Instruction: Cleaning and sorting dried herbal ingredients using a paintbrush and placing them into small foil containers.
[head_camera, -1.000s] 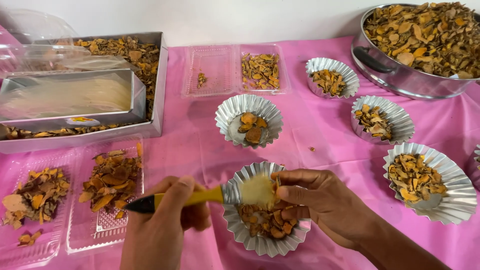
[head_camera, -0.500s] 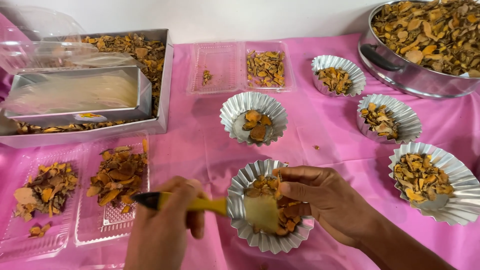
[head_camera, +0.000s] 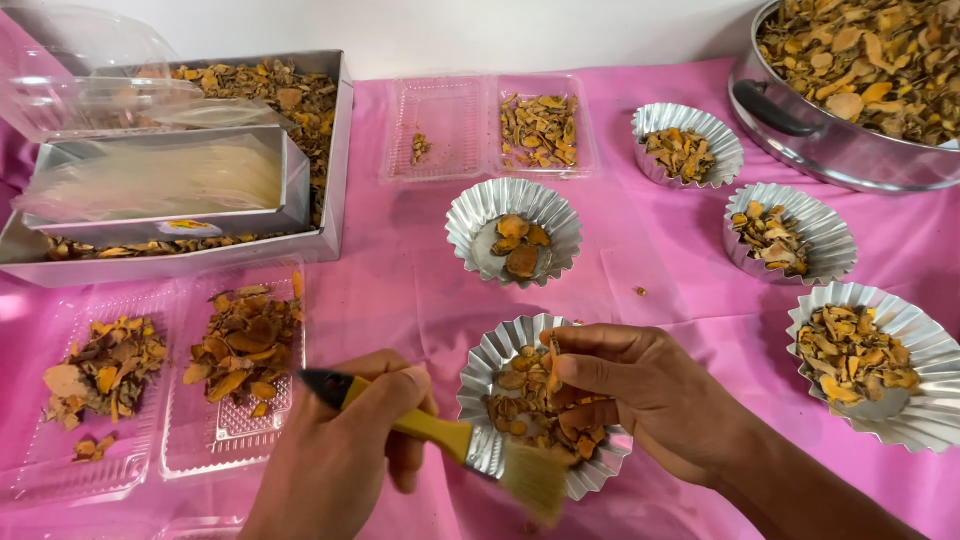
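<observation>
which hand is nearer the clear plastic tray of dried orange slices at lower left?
Left. The left hand, holding the yellow-handled brush, sits just right of the clear plastic tray. The right hand is farther right, over the fluted foil cup.

Brush (head_camera: 440, 432) over, perhaps touching, foil cup (head_camera: 500, 350)

A large steel pot (head_camera: 830, 140) and grey tray (head_camera: 330, 150) of dried slices sit on pink cloth (head_camera: 400, 290).
</observation>
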